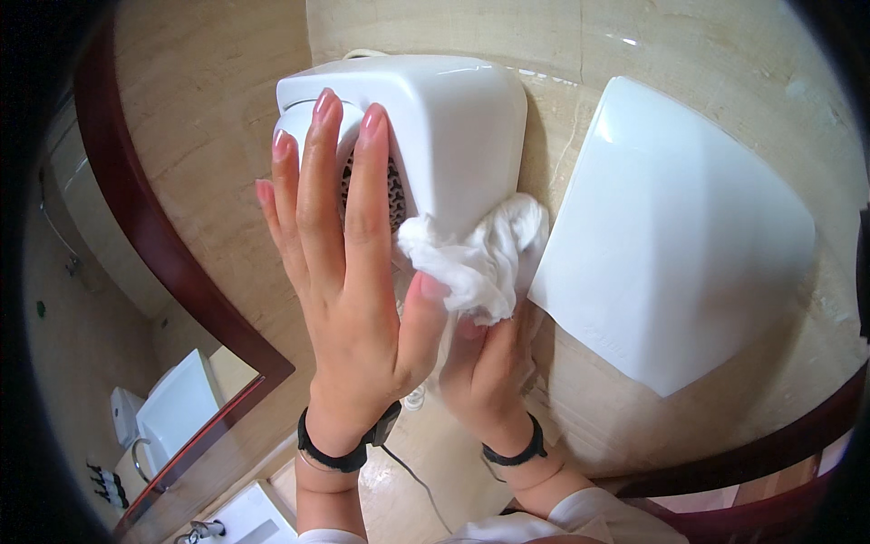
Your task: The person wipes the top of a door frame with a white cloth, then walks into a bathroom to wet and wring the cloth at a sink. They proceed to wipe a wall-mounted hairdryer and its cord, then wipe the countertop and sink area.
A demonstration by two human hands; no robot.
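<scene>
A white wall-mounted hand dryer (469, 129) with a dark grille (395, 187) is in front of me. My left hand (350, 319) rests its spread fingers over the dryer's front and grille, its thumb against a crumpled white cloth (476, 265). Below the dryer's lower corner, my right hand (493, 381) is closed on the cloth; part of its fingers is hidden behind the fabric. Both wrists wear black bands.
A white wall-mounted dispenser (680, 238) is to the right of the dryer. A mirror with a dark red wooden frame (170, 231) stands left. Lower left are a white sink (251, 520) and a metal faucet (200, 532). A thin black cable hangs from my left wrist.
</scene>
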